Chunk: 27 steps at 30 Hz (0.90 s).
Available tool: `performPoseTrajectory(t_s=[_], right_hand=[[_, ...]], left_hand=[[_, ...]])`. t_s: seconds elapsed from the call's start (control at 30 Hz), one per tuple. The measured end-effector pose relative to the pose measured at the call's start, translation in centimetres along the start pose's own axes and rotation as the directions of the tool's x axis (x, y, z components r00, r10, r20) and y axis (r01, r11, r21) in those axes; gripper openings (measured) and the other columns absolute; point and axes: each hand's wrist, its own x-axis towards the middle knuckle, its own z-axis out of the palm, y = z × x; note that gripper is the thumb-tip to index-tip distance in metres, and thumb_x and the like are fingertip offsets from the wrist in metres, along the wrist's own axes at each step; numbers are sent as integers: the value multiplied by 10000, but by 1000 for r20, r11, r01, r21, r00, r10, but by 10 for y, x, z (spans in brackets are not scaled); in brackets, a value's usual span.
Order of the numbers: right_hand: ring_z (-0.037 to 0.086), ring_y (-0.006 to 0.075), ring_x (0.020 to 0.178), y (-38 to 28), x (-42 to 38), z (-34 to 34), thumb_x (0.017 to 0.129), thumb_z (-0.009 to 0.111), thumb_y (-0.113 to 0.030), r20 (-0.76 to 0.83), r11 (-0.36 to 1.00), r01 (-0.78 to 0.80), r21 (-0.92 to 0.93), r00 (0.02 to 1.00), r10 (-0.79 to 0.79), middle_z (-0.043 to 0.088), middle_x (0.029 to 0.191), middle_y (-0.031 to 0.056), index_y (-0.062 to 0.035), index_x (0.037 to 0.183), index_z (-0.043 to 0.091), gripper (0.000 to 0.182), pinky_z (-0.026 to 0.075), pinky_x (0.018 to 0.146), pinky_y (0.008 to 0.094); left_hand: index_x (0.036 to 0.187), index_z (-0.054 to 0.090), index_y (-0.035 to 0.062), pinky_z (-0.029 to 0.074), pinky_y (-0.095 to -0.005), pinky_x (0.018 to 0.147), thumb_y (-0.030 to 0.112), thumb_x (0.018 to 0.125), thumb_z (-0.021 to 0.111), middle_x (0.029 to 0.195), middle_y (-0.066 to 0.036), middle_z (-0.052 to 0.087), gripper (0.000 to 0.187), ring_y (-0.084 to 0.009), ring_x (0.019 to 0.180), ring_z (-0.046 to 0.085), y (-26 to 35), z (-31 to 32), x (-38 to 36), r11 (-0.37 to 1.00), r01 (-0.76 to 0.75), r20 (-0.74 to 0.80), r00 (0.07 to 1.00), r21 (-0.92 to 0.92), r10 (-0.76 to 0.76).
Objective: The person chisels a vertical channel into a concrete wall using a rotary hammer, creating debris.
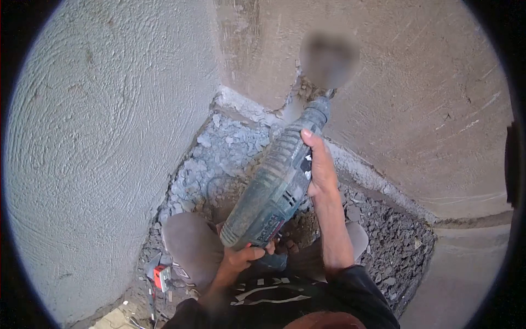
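A dusty green rotary hammer drill (274, 175) slants up across the middle of the view, its chuck end toward the brown wall. My right hand (322, 167) is wrapped round the front part of its body, thumb on top near the chuck. Lower down, my left hand (244, 256) grips the rear handle end. The chuck (320, 105) is beside a broken, rubbly patch (303, 90) low in the wall. A blurred round spot covers the wall just above, so the bit's tip cannot be made out.
Rough grey plaster wall (104, 137) stands on the left, meeting the brown wall (416, 98) at a corner. Grey rubble (224, 140) and dark soil (394, 247) cover the floor. A red and white box (161, 278) and a cable (151, 304) lie at lower left.
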Motion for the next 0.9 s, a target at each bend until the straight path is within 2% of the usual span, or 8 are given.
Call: performPoseTrajectory(t_s=[0.2,0.23,0.3,0.53,0.67,0.73,0.83,0.9], right_hand=[[639,216,941,2,-1,-2,815,729,-445,-227,989,20,-148,972,-54,642,1055,120,-13,1213,569,608,535,830,341],[640,213,944,-5,-8,10,827,722,-442,-240,994,20,-110,970,-46,644,1053,117,-18,1200,578,583,544,807,337],[650,256,961,-2,-5,2,820,744,-452,-23,998,-54,43,998,55,626,1135,138,-16,1267,542,655,577,827,379],[655,225,942,40,-7,1,837,731,-452,-124,997,61,-56,990,-68,625,1154,134,12,1321,501,709,573,786,364],[632,218,1030,58,-1,-28,835,755,-415,65,999,-22,-46,998,25,597,1202,130,20,1375,448,759,572,790,366],[637,235,1062,66,-3,-31,843,761,-389,171,985,-93,144,983,68,607,1194,137,7,1386,437,747,573,844,385],[638,244,1076,83,-16,-42,844,772,-360,119,974,-152,166,984,133,613,1203,146,5,1364,456,709,566,885,397],[642,246,1069,79,-25,-45,838,776,-354,93,987,-116,112,990,106,617,1198,150,7,1345,471,694,567,879,396]], left_hand=[[1239,547,-29,512,-367,769,12,697,724,935,-113,654,572,-212,829,634,-10,7,6,999,-26,-77,997,38,29],[1217,572,-5,498,-351,786,28,718,734,936,-84,657,526,-196,848,626,-11,4,12,975,-63,-16,998,213,68],[1178,614,37,472,-328,830,52,748,750,968,-37,661,451,-174,897,609,-14,-4,5,930,-61,41,998,363,50],[1341,531,32,443,-332,991,145,749,816,1236,-77,636,667,-208,1120,606,-31,-32,-33,949,137,-98,989,283,-113],[1445,403,-5,478,-370,977,237,737,841,1298,-143,597,867,-252,1135,613,-36,-55,-53,921,13,-130,991,389,40],[1455,382,-16,497,-381,951,258,736,842,1307,-155,586,897,-255,1114,621,-41,-60,-44,896,-62,-117,985,439,125],[1451,376,-34,532,-374,880,285,736,838,1311,-156,581,910,-243,1068,638,-42,-40,-50,856,-64,-148,976,513,162],[1413,432,-28,547,-361,838,254,741,829,1242,-142,622,830,-225,1030,647,-49,-20,-47,919,-158,-165,959,361,229]])
